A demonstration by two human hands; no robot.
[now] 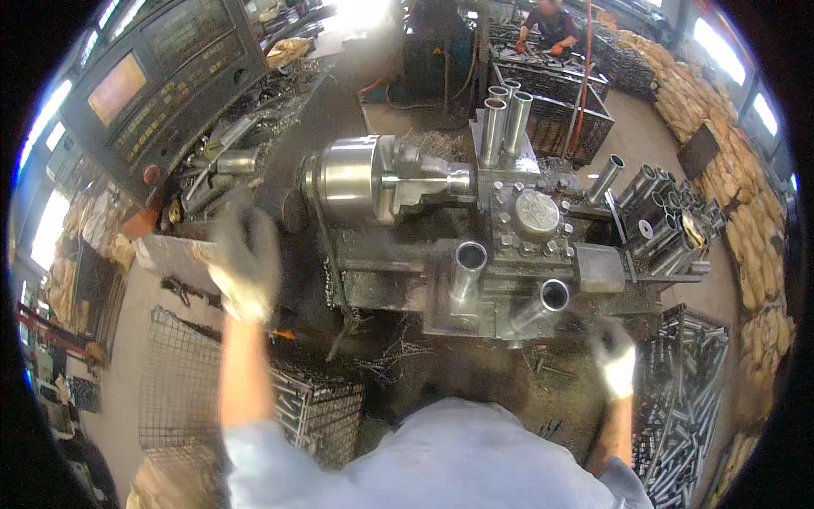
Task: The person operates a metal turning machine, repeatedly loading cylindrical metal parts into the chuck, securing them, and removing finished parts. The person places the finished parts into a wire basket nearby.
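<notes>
A lathe fills the middle, with a shiny round chuck (349, 180) and a short metal piece (459, 180) in line with its jaws. My left hand (246, 263), in a grey and white work glove, is raised left of the chuck, beside the control panel (140, 93). Motion smears its fingers. My right hand (614, 356), gloved too, hangs low at the lathe's front right, just below a leaning metal tube (543, 305). Blur hides whether it holds anything. Another tube (467, 270) stands upright near the square tool post (536, 212).
Several tubes (506, 123) stand behind the tool post, and more lie piled (666, 212) at its right. Wire crates of metal parts stand at lower left (326, 416) and lower right (685, 399). A co-worker (549, 30) is at a far crate. Sacks (763, 254) line the right wall.
</notes>
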